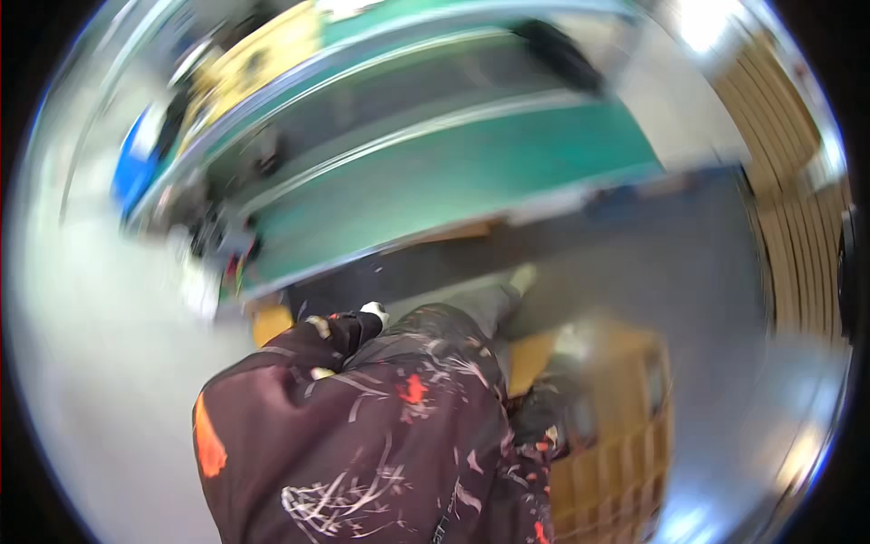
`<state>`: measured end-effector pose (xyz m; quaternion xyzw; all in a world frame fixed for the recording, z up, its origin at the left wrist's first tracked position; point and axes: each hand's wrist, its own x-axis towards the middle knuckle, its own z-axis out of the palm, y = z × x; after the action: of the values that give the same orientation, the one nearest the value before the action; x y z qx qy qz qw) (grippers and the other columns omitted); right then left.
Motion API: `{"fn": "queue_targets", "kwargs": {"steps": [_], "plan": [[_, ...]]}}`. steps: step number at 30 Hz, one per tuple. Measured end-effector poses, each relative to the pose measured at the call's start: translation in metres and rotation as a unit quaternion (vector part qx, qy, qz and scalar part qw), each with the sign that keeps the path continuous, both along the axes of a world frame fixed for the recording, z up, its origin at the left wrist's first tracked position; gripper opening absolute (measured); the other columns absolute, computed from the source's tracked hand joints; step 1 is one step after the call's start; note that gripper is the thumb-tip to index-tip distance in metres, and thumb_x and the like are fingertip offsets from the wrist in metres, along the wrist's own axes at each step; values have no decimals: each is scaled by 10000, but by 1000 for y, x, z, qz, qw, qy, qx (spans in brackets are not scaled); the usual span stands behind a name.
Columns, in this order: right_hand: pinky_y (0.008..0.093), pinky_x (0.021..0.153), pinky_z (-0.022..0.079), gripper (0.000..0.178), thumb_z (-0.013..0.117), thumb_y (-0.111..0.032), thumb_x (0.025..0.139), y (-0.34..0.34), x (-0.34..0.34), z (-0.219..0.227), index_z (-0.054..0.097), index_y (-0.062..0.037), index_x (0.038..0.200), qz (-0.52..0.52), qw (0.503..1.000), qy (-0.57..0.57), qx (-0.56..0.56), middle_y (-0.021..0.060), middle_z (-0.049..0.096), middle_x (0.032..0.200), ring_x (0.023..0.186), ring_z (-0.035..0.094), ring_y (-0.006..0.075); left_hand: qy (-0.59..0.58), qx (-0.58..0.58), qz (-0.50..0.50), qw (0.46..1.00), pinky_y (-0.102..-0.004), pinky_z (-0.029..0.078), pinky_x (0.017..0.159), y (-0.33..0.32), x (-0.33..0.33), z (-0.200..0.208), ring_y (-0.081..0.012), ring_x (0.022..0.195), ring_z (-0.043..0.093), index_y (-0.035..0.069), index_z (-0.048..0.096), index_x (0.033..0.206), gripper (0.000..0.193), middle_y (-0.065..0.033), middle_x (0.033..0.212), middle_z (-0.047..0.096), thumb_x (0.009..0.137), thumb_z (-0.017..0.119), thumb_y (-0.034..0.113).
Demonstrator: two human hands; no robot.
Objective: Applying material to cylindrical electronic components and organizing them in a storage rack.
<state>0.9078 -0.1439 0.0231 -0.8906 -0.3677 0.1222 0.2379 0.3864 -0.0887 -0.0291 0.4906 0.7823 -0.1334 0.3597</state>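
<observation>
My left hand (pixel 374 313), in a white glove, is beside my left thigh, just past the dark patterned sleeve. Its fingers are mostly hidden, and no held thing shows there. On the other side my right hand (pixel 573 343), also in a pale glove, is smeared by motion. It is over the far part of a yellow-orange plastic crate (pixel 625 471) beside my right leg. Whether it touches or grips the crate cannot be made out.
Ahead stands a workbench with a green top (pixel 471 172) and a raised shelf behind. Blurred small items (pixel 222 236) crowd its left end. A yellow box (pixel 263 63) and a blue container (pixel 136 163) are at the far left. Stacked brown slatted material (pixel 797 245) stands at right.
</observation>
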Motion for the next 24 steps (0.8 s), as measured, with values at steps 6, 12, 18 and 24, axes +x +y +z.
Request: {"fn": "queue_targets", "kwargs": {"steps": [6,12,18,24], "plan": [[468,1087,392,434,488,-208,895,208,23,48,568,-12,1274,-200,448,780,389,133,571,1355,1278,515,312,-10,59,310,949,-403,514,904,-59,-63,29,-348,1053,655,30,713,1038,365,-237,1055,686,750,639,242],[454,1037,427,430,527,-256,912,333,-115,97,562,-32,1277,-8,553,799,235,138,581,1327,1228,541,307,82,256,392,880,-404,432,1023,-28,-135,44,-344,1225,530,85,520,1317,617,-203,1326,543,742,687,237],[459,979,466,420,525,-318,919,370,-290,54,587,-71,1253,40,197,973,-118,124,625,1245,1153,575,302,224,467,334,787,-437,335,1102,70,-312,100,-364,1293,425,43,392,1396,761,-208,1365,464,709,689,173],[516,1014,417,806,549,-594,866,323,-678,92,436,10,1388,156,519,793,-278,231,527,1342,1224,513,396,99,205,385,894,-401,406,1055,103,-388,100,-371,1307,440,-43,211,1480,982,-274,1456,355,735,719,343]]}}
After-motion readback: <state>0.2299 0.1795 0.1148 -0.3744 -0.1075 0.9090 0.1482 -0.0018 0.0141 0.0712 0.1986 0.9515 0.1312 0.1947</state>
